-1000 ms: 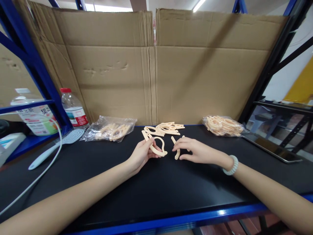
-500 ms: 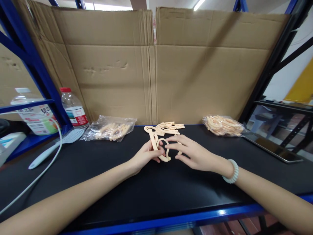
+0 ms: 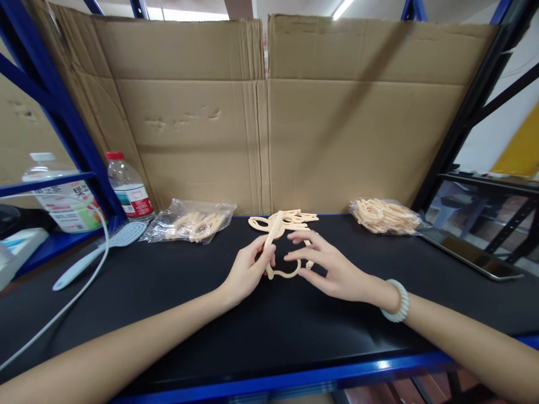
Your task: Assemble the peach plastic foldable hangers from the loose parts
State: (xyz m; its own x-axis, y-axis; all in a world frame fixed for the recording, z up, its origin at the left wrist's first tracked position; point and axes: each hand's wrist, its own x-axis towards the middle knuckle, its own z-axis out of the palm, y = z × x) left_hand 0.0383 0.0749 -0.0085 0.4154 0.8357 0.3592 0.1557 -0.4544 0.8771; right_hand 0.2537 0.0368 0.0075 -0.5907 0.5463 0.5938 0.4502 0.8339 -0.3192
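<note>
My left hand [image 3: 247,270] is closed on a cream plastic hook-shaped piece [image 3: 273,247], held nearly upright above the black shelf top [image 3: 168,303]. My right hand [image 3: 326,265], with a pale bead bracelet on its wrist, pinches the curved lower end of that same piece with thumb and forefinger; the other fingers are spread. A second cream piece [image 3: 309,262] shows partly behind the right fingers. Just beyond both hands lies a loose pile of the same cream pieces [image 3: 290,220].
A clear bag of cream pieces [image 3: 191,221] lies at the back left, another bag [image 3: 384,216] at the back right. Cardboard sheets [image 3: 269,112] wall the back. Water bottles [image 3: 126,188], a white brush [image 3: 99,252] and a cable sit left; a dark tablet [image 3: 467,252] lies right.
My right hand left the small piece on the shelf and moved left to meet the left hand. The piece in my left hand turned from lying slanted to nearly upright.
</note>
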